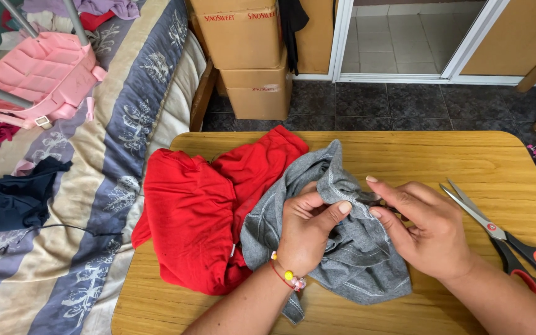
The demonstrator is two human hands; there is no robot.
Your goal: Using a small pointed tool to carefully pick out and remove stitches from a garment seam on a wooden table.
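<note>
Both hands pinch a seam of the grey garment [342, 248] on the wooden table [442, 155]: the left hand [305, 232] grips a fold, and the right hand [426, 226] pinches just beside it. The thin fold could slip from the fingertips; the open scissors [504, 239] lie near the right hand's outer side, where a sleeve or wrist might snag them.

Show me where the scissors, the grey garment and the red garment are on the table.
scissors [497, 236]: head view, on the pivot where the blades meet the handles.
grey garment [358, 267]: head view, on bare fabric between the wrists.
red garment [193, 217]: head view, on its middle.
</note>
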